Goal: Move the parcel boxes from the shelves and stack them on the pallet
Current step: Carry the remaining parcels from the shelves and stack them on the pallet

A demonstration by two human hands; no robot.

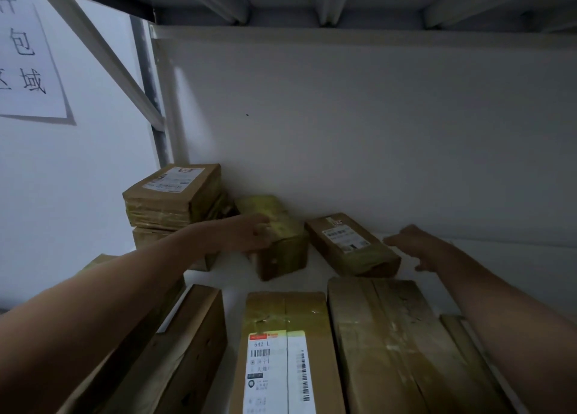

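Small brown carton (282, 248), yellowed tape over its top. Left hand (249, 234) grips its upper left edge, fingers curled on. Right hand (412, 246) is loose-fingered just beside a labelled parcel (349, 245), holding nothing.

- Small brown cardboard box bound in yellowish tape (282, 241): back centre of white shelf (218, 276), skewed, gripped at its left end by left hand (254, 232).
- Flat brown cardboard parcel with white label (175, 191): back left, lying on top of another brown box (146, 237).
- Oblong brown cardboard box with white label (349, 245): lying flat, angled, just right of the taped one.
- Long brown cardboard box with white barcode label (287, 351): front centre, flat.
- Wide brown taped cardboard box (390, 335): just right of that.
- Plain brown cardboard box (190, 335): front left.
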